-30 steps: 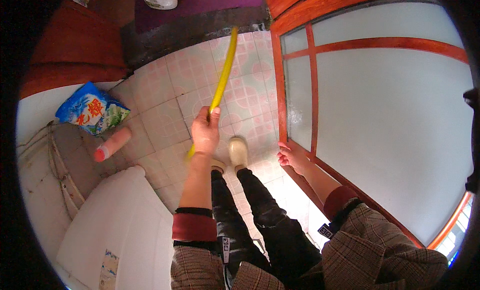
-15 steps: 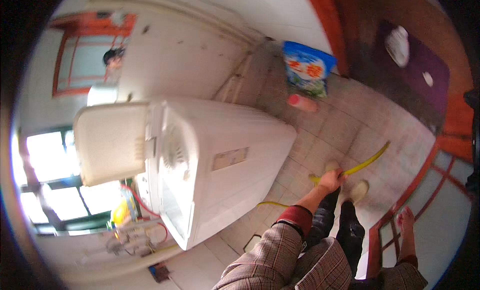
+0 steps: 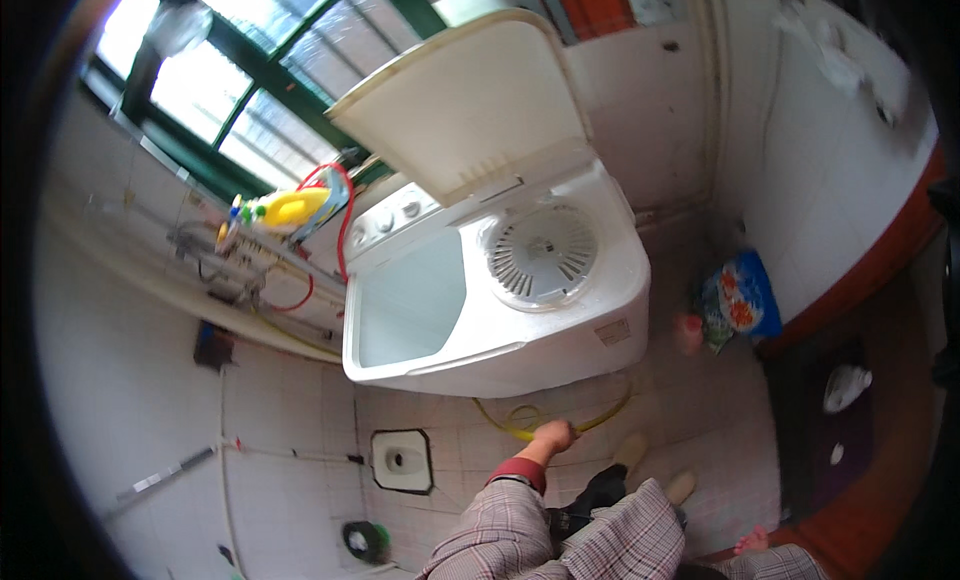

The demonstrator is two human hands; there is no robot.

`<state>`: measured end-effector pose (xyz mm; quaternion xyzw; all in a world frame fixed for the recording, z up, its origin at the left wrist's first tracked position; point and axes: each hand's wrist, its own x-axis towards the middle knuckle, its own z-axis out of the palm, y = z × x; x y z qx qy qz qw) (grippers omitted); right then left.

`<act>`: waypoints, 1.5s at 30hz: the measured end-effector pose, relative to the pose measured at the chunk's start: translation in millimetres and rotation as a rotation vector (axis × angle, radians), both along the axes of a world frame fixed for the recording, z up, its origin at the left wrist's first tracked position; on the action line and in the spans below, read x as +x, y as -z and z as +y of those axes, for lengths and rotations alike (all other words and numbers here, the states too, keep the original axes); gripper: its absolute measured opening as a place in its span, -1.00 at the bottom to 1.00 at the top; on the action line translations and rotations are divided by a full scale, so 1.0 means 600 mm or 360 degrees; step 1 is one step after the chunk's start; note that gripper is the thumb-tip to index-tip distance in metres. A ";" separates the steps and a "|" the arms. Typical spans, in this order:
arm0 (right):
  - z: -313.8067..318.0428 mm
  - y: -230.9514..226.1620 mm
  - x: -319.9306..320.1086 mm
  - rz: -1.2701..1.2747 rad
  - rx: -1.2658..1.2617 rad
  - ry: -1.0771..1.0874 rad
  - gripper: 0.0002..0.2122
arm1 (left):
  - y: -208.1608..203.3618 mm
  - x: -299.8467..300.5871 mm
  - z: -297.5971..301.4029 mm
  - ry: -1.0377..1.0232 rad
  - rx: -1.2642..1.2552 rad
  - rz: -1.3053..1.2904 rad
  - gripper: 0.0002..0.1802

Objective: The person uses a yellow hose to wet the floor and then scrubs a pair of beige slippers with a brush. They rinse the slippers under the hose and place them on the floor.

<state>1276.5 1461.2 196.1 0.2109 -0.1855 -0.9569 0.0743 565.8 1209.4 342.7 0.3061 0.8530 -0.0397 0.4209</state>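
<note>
My left hand [image 3: 555, 436] is closed around a yellow hose [image 3: 605, 416], just in front of the washing machine. One end of the hose sticks out to the right of the fist, and the rest loops along the floor on the left. A white twin-tub washing machine [image 3: 520, 373] stands ahead, its lid [image 3: 470, 100] raised. Under that lid sits a round slotted disc [image 3: 545, 248]; left of it is a pale rectangular compartment [image 3: 412, 302]. Low at the right, my right hand [image 3: 752, 540] shows only in part, its fingers apart and seemingly holding nothing.
A squat toilet [image 3: 400, 461] is set in the tiled floor at left, with a dark round object [image 3: 364, 542] nearer me. On the right stand a blue bag [image 3: 742, 298] and a pink bottle [image 3: 688, 333]. A yellow bottle [image 3: 292, 208] rests by the window, near red tubing [image 3: 346, 225].
The view has swung left and turned, bringing the machine's top and the squat toilet into sight. My left hand still grips the hose, now closer to the machine's front. My right hand sits lower in view.
</note>
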 end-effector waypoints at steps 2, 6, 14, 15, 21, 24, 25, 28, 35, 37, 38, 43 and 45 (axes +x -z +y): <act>0.060 -0.046 -0.054 -0.0590 0.0834 -0.0264 -0.50 | -0.038 0.014 -0.039 -0.0135 -0.0155 -0.0039 -0.48; 0.185 -0.160 -0.218 -0.1176 0.1591 -0.0654 -0.53 | -0.074 0.065 -0.106 -0.0561 -0.0286 0.0049 -0.44; 0.318 -0.392 -0.466 -0.1157 0.2198 -0.0965 -0.59 | -0.054 0.076 -0.246 -0.1060 -0.0312 -0.0015 -0.43; 0.320 -0.413 -0.487 -0.1151 0.2243 -0.0988 -0.60 | -0.053 0.075 -0.270 -0.1097 -0.0316 -0.0029 -0.44; 0.314 -0.474 -0.545 -0.1166 0.2331 -0.1011 -0.64 | -0.052 0.071 -0.360 -0.1305 -0.0415 -0.0014 -0.46; 0.316 -0.476 -0.543 -0.1196 0.2323 -0.1002 -0.66 | -0.053 0.060 -0.358 -0.1315 -0.0469 0.0022 -0.47; 0.318 -0.477 -0.539 -0.1196 0.2313 -0.0994 -0.67 | -0.055 0.054 -0.351 -0.1304 -0.0467 0.0037 -0.47; 0.328 -0.481 -0.514 -0.1225 0.2280 -0.0938 -0.69 | -0.069 0.031 -0.319 -0.1301 -0.0471 0.0098 -0.47; 0.394 -0.450 -0.331 -0.1381 0.2129 -0.0667 -0.74 | -0.120 0.002 -0.169 -0.1159 -0.0419 0.0310 -0.46; 0.427 -0.427 -0.231 -0.1455 0.2065 -0.0554 -0.75 | -0.127 0.014 -0.110 -0.1111 -0.0405 0.0399 -0.47; 0.444 -0.421 -0.173 -0.1480 0.2024 -0.0489 -0.76 | -0.130 0.026 -0.083 -0.1115 -0.0415 0.0410 -0.47; 0.418 -0.387 0.128 -0.1702 0.1790 -0.0030 -0.78 | -0.150 0.090 0.037 -0.0870 -0.0209 0.0609 -0.54; 0.390 -0.366 0.212 -0.1729 0.1744 0.0171 -0.79 | -0.170 0.103 0.073 -0.0653 -0.0146 0.0631 -0.54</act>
